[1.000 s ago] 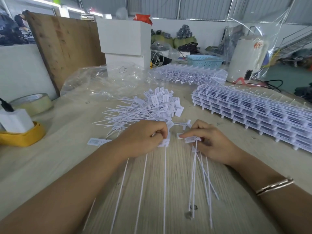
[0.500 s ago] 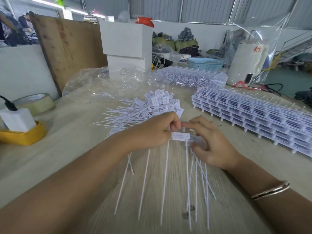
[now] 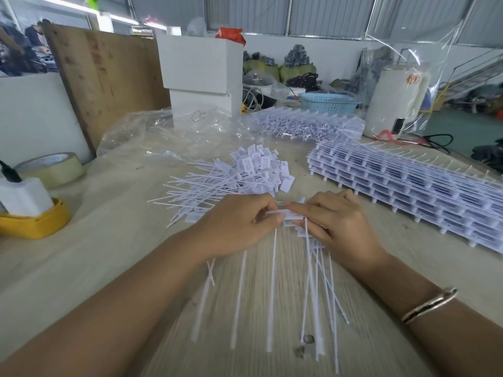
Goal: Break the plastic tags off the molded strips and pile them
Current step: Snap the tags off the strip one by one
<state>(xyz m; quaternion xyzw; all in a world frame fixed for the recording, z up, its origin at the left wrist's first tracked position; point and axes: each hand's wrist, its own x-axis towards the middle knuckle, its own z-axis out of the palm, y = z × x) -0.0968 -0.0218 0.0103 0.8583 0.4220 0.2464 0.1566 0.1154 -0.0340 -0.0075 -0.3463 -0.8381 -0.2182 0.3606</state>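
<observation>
White molded strip (image 3: 280, 213) at frame centre, pinched at its top bar by left hand (image 3: 239, 227) and right hand (image 3: 337, 224), thin tails hanging toward the lower edge. Pile of loose tags (image 3: 245, 175) just above. Stacked strips (image 3: 408, 186) at right on wooden table (image 3: 95, 254).

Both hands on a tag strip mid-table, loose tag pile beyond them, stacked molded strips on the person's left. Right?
Not quite: the head view shows the stacked molded strips on the person's right. The rest holds: left hand and right hand grip the tag strip, loose tag pile beyond.
</observation>
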